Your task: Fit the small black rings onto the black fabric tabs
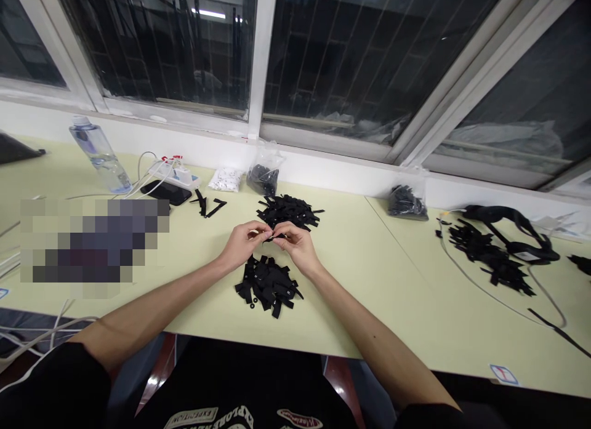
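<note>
Fingertips of my left hand [244,243] and my right hand [298,245] meet in a pinch above the table, between two heaps of black pieces. Something small is between them, too small and too covered by the fingers to name. Just beyond the hands lies the far heap of black strips [293,210], partly hidden by my fingers. Closer to me is the near heap of flat black strips [270,281], some with small white marks. Two small black rings [253,302] lie at its near left edge.
Along the back stand a water bottle [101,155], a power strip [178,172], a white packet [226,179] and bags of black pieces [263,178] [407,201]. A phone [168,192] lies left. At right are more black strips [492,256], a headset [530,252] and a cable.
</note>
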`<state>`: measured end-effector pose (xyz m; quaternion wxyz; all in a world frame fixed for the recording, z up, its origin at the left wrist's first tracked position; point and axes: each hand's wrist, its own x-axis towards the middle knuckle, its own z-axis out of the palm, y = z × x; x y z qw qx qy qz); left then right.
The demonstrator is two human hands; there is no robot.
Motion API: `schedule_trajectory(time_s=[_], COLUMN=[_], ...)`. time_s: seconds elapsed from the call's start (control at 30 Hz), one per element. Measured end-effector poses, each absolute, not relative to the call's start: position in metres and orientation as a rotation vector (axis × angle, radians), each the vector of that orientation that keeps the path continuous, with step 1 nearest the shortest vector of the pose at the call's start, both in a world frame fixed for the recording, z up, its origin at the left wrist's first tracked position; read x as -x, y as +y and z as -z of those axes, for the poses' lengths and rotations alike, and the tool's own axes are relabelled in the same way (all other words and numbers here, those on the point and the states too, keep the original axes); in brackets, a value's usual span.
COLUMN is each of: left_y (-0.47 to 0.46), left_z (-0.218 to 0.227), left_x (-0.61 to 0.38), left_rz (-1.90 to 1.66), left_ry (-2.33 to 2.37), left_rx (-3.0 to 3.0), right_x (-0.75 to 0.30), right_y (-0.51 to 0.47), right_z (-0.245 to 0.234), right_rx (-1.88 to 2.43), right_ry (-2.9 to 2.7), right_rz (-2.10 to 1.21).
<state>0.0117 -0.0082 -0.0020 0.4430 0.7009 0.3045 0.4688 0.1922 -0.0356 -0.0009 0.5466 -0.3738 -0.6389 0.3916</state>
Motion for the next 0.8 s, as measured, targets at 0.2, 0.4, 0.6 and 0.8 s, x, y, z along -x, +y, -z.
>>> schedule_trajectory(time_s=[0.2,0.4,0.6,0.8], left_y=[-0.0079,-0.0071,-0.0081,-0.0075], left_z=[0.0036,0.0048,0.0044,0.0064], left_x=[-0.013,-0.0128,-0.0118,-0.0117], left_rz=[-1.158,-1.147,-1.138,-1.157], left_ry=[0.725,0.724,0.722,0.745], left_rx=[-1.676,-1.629,-1.646,-1.656], right_x=[-0.1898,-0.1921,-0.1917,-0.1892], right_y=[-0.0375,-0.0378,-0.0379,-0.0369], right_z=[-0.0007,-0.004,-0.0053,0.004], right_rx=[0.915,0.956,0.989,1.084], right_ry=[-1.498,-1.479,-1.454,-1.445], right_rz=[-0.877,-0.88,-0.886,-0.828])
